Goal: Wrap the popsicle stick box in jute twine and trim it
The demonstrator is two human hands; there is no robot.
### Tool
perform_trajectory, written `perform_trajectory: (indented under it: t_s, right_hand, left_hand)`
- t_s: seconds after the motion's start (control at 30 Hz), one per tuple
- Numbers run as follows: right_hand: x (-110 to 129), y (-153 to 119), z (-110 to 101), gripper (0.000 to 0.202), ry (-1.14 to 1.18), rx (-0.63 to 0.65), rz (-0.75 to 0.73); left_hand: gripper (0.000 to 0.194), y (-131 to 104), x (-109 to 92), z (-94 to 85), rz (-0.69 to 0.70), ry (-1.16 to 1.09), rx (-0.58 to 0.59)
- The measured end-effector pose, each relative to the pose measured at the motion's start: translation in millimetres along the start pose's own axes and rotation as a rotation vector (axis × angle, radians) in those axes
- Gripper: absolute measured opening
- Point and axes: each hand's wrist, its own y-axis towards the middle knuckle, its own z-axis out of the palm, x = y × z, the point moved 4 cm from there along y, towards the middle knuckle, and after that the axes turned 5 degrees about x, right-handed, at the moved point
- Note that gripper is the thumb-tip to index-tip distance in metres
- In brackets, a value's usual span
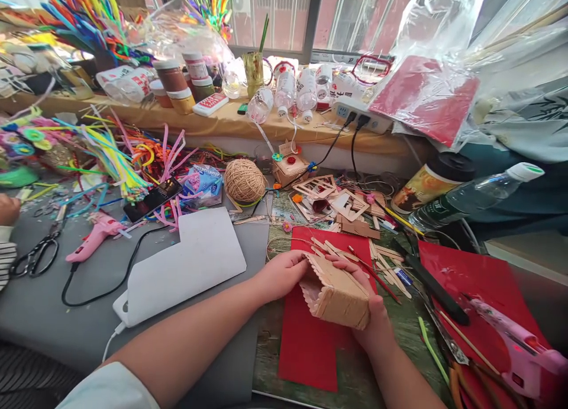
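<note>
Between both hands, above a sheet of red paper, a small box made of wooden craft sticks is held tilted, its scalloped open side facing left. My left hand pinches the box's upper left edge between thumb and fingers. Wrapped around the right side and back of the box is my right hand, its palm partly hidden. Loose craft sticks lie just behind the box, along with a thin red stick.
A pink glue gun and scissors lie left; another pink glue gun lies right, near more scissors. A twine ball, tumbler and water bottle stand or lean behind. Another person's hand shows at far left.
</note>
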Motion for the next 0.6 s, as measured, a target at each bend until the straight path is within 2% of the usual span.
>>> perform_trajectory:
  t_s: [0.27, 0.6]
  right_hand:
    - [-5.3, -0.8, 0.4, 0.077, -0.065, 0.039, -0.019]
    - [-0.3, -4.1, 4.2, 0.075, -0.01, 0.028, 0.032]
  left_hand:
    - [0.04, -0.4, 7.7, 6.0, -0.051, -0.09, -0.016]
    - [0.05, -2.5, 6.6, 9.0, -0.042, -0.163, 0.053]
